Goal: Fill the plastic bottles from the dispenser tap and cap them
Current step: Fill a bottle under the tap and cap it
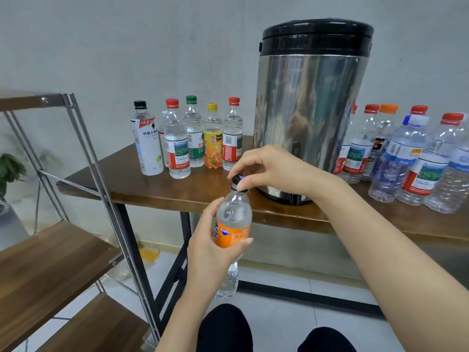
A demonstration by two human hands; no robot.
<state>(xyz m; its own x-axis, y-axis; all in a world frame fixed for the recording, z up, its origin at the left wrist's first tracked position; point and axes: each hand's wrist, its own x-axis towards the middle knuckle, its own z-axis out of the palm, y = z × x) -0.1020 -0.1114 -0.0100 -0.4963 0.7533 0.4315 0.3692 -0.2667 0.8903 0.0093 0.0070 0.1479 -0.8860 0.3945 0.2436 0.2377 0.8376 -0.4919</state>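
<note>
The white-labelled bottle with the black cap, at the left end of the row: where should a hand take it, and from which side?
Wrap the white-labelled bottle round its straight middle, coming from the left front: it stands upright, that side is open, while a red-capped bottle crowds its right.

This looks like a plain back room or office pantry. Just behind the grip, where the left hand (pixel 208 241) holds the orange-labelled clear plastic bottle (pixel 234 226) and the right hand (pixel 270 168) pinches its black cap (pixel 237 179), a tall stainless-steel drum dispenser with a black lid (pixel 309 97) stands on a dark brown wooden table with black metal legs (pixel 142 185) against a bare grey plastered wall (pixel 127 47). A row of capped clear plastic bottles (pixel 194 138) stands beyond the grip to the left and a crowded cluster of similar bottles (pixel 406 158) to the right, a wood-and-steel shelf unit (pixel 50 262) rises to its left, and pale floor tiles (pixel 291 316) lie below it.
</note>
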